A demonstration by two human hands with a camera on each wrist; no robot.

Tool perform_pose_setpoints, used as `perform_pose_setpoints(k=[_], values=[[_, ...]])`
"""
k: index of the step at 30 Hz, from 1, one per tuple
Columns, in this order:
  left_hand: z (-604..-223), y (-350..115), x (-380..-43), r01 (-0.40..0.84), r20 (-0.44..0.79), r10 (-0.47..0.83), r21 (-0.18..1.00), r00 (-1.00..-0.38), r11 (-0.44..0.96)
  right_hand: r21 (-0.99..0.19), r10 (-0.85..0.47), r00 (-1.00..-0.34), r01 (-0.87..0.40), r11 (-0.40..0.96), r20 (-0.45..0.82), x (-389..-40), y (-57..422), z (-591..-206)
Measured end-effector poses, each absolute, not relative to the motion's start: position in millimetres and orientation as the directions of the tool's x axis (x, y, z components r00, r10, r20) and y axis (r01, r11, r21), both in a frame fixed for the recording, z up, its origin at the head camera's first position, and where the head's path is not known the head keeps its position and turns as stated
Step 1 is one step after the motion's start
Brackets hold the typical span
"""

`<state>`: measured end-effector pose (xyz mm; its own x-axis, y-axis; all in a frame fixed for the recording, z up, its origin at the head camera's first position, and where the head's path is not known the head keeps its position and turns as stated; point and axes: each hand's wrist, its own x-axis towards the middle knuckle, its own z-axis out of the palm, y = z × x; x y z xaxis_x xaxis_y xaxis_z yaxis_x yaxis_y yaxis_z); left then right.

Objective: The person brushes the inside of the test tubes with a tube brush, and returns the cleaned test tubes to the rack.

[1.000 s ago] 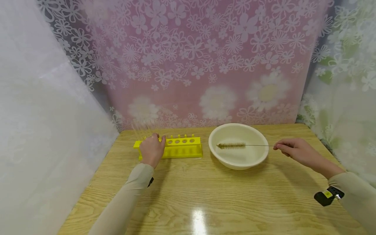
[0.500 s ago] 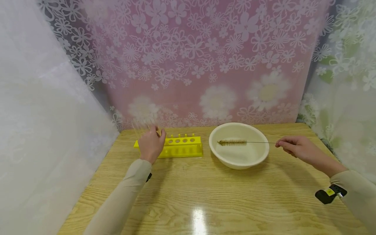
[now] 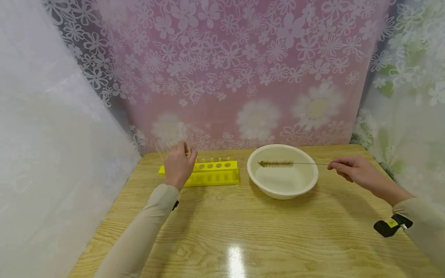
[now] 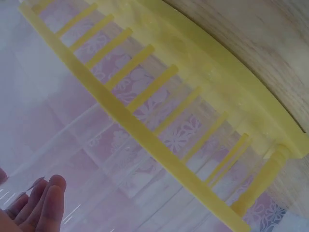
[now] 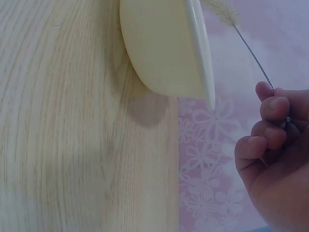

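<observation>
My left hand is raised at the left end of a yellow test tube rack, pinching a clear glass test tube whose upper part shows above the fingers. Several other clear test tubes stand in the rack's left end, partly hidden by the hand. In the left wrist view, the fingertips lie beside the rack's yellow bar. With thumb and fingers, my right hand grips the twisted wire handle of a test tube brush. Its bristles are held level over a cream bowl.
Empty round holes line the rack's right half, with yellow pegs behind them. The wooden table runs in front of rack and bowl. A pink flowered curtain hangs close behind, with pale sheets on both sides.
My left hand has risen a little, lifting the test tube higher above the rack. The right hand and the brush have moved slightly up and away over the bowl.
</observation>
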<state>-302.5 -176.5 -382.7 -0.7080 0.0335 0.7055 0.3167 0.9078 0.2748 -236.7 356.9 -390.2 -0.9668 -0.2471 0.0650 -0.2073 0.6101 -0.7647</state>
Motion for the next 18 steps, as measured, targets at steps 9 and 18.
perform_pose_setpoints(k=[9,18], values=[[-374,-168,-299,0.45,0.747,0.151,0.216,-0.648,0.866,-0.795,-0.234,-0.97,-0.19,0.576,0.062,-238,355,-382],[-376,-147,-291,0.598,0.604,0.361,0.25,-0.711,0.761,-0.831,-0.22,-0.971,-0.2,0.52,0.096,-239,359,-378]])
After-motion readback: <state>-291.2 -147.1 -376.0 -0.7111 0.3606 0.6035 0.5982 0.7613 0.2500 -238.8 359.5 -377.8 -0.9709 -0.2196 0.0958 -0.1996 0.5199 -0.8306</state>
